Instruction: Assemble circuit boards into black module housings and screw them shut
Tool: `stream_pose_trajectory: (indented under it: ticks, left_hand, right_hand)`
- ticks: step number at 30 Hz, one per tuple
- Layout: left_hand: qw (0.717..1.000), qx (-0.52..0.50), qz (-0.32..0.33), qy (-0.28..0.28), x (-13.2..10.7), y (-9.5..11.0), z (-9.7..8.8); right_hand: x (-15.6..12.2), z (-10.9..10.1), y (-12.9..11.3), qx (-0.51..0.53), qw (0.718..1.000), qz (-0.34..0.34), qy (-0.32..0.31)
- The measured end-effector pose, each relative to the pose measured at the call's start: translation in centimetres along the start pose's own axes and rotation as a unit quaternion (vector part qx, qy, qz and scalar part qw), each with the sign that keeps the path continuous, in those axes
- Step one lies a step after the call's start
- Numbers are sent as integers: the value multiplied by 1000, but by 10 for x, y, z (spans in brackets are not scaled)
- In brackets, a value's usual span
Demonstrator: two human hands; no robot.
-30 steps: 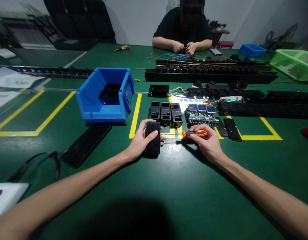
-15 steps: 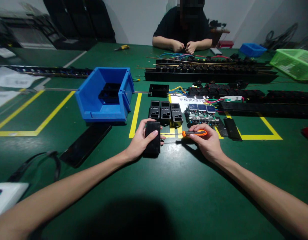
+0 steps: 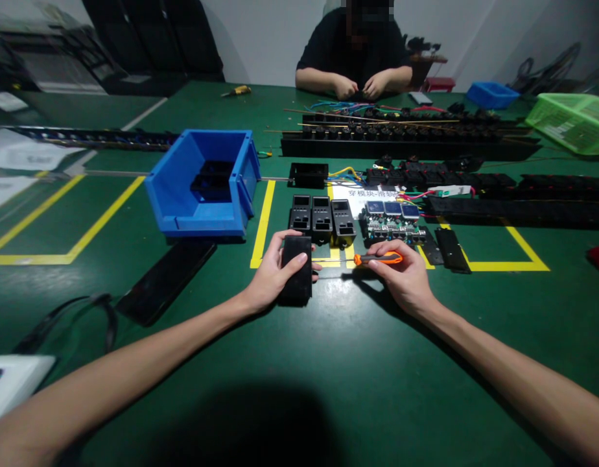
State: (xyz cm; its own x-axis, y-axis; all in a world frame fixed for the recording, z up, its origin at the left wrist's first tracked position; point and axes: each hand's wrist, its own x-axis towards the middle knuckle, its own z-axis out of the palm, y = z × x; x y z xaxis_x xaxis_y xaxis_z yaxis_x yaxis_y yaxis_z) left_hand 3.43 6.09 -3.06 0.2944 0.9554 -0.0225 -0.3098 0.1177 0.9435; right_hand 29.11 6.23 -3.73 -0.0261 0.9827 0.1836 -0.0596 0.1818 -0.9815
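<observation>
My left hand [image 3: 273,275] is closed around a black plastic housing [image 3: 296,279], its thumb lying across the top. In my right hand [image 3: 404,275] is a screwdriver [image 3: 380,258] with an orange and grey handle. Its thin shaft points left at the housing's right side; whether the tip touches the housing I cannot tell. Just beyond the housing stand three open black module cases [image 3: 321,219] in a row. To their right lie green circuit boards [image 3: 394,220] with small screens, beside flat black cover plates [image 3: 452,251].
A blue bin [image 3: 202,227] holding black parts stands at left, with a black phone [image 3: 167,282] before it. Long black rails [image 3: 406,148] with wires lie farther back. Across the table sits a person [image 3: 352,58]. A green basket [image 3: 572,123] is at far right.
Both hands, the housing and the screwdriver keep practically the same places. Across the table, the person's hands have shifted slightly.
</observation>
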Motion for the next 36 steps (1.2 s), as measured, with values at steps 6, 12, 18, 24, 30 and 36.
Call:
stream_pose_trajectory:
  ticks: [6,12,18,24,30,36]
  left_hand:
    - [1000,4,4,1,0,-1,-1]
    - [1000,5,21,8,0,-2,0]
    - [1000,15,19,6,-1,-2,1]
    - [1000,18,13,7,-1,-1,1]
    - [1000,18,15,6,0,-2,1]
    - [1000,22,11,9,0,-2,0]
  right_hand:
    - [0,0,0,-20,1000,-22,-4]
    - [-4,1,-7,-42,999,27,-18]
    - [-6,2,-8,-36,999,-33,14]
    - [-5,2,-6,-4,997,-72,14]
    - [-6,3,-7,10,997,-82,8]
    - [-6,4,-9,-4,997,-78,11]
